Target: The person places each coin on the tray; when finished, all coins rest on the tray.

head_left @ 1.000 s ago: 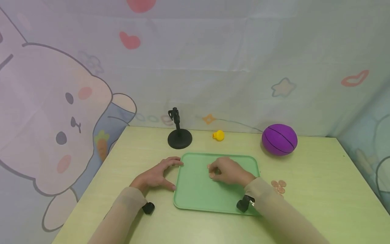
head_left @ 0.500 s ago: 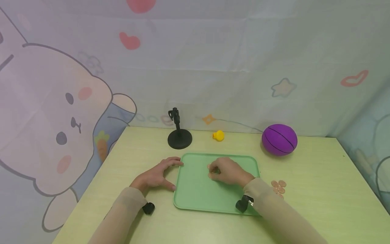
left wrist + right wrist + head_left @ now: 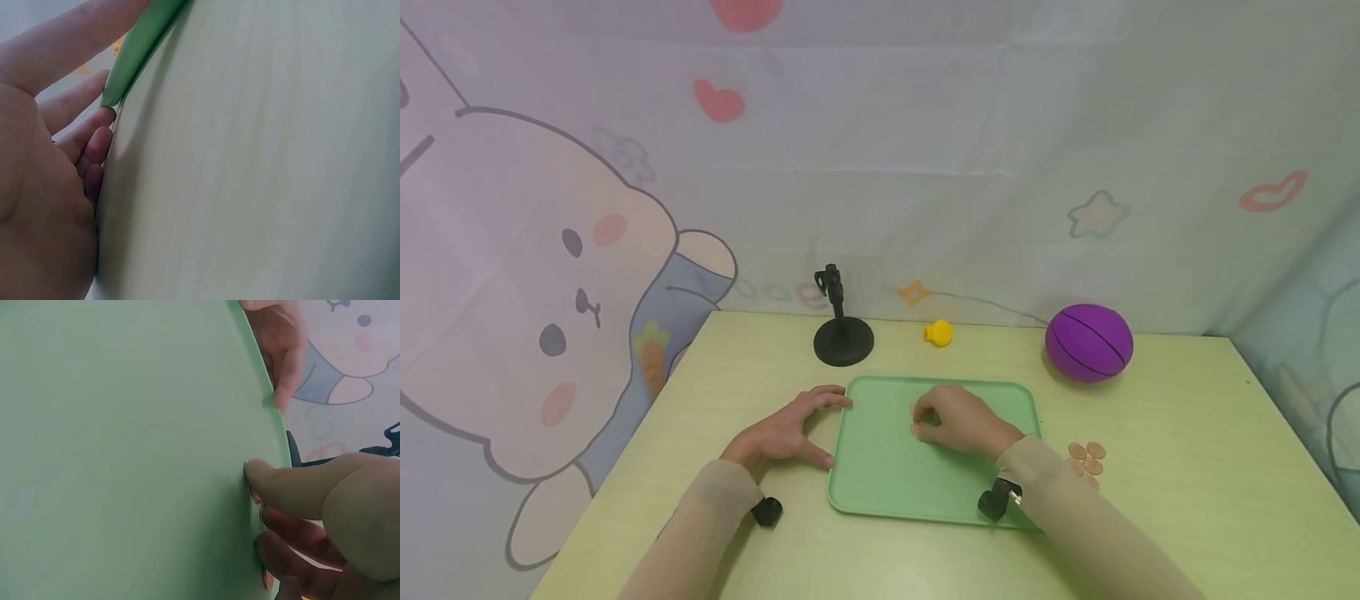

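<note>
A green tray (image 3: 880, 492) lies on the table in the head view. My left hand (image 3: 782, 429) rests at its left rim, thumb and fingers spread apart with their tips touching the edge. Over the tray's upper middle, my right hand (image 3: 966, 419) is bent down with thumb and fingertips close together. A copper-coloured coin (image 3: 916, 430) shows at the thumb tip, and another lies by the fingers. In the right wrist view, a coin (image 3: 255, 495) sits between the thumb and the curled fingers, with one more coin (image 3: 268, 579) under the lower fingers.
Several loose copper coins (image 3: 1092, 467) lie on the table right of the tray, beside the right sleeve. Along the back stand a black stand (image 3: 843, 342), a small yellow object (image 3: 938, 333) and a purple ball (image 3: 1088, 343). A printed cloth (image 3: 880, 192) hangs behind.
My right hand and the coin at its thumb have shifted very slightly left on the tray. The left hand and tray have stayed in place.
</note>
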### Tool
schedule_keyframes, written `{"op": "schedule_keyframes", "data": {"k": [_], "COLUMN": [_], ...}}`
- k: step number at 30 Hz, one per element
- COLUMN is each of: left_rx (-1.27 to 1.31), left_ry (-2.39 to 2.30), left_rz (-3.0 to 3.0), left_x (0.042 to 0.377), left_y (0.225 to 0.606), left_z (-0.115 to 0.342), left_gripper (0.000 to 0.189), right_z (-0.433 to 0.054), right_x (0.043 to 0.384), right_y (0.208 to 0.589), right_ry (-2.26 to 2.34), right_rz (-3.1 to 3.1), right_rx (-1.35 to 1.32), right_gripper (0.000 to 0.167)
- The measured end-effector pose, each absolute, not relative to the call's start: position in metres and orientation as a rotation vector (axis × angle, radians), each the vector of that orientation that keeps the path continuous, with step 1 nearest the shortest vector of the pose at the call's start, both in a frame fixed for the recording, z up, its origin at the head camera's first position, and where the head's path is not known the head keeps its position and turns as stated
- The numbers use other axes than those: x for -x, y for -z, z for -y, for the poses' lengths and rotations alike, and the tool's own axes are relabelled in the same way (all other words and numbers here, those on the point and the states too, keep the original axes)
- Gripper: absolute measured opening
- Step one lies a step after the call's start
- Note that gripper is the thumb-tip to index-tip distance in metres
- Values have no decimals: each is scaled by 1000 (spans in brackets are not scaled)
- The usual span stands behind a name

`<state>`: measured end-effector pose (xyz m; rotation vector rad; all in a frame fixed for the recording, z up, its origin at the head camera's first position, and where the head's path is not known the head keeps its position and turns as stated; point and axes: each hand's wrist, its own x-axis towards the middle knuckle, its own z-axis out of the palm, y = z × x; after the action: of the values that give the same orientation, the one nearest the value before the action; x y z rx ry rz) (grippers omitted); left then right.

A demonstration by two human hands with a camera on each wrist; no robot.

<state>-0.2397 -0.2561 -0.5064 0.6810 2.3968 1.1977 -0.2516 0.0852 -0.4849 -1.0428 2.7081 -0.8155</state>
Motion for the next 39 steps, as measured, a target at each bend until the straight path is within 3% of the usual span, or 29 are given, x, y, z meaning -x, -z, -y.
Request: {"op": "schedule_keyframes", "data": {"k": [6, 16, 28, 39], "left_rx": [-685, -698, -706, -695], "left_ry": [-1175, -1167, -1199, -1212], "left_rz": [-2396, -2407, -2401, -2403], "left_x": [240, 241, 241, 241], "left_y": [506, 507, 509, 509], "left_z": [254, 255, 257, 259], "left_gripper": [90, 90, 88, 89], "right_z": [-100, -147, -215, -269], "right_x": [255, 261, 255, 248], "right_y": [480, 470, 463, 470], "right_ry": [912, 963, 1000, 1043], "right_rz": [-2669, -2644, -2647, -2634], "right_rx": [1020, 1022, 903, 851], "right_gripper": [26, 10, 25, 22]}}
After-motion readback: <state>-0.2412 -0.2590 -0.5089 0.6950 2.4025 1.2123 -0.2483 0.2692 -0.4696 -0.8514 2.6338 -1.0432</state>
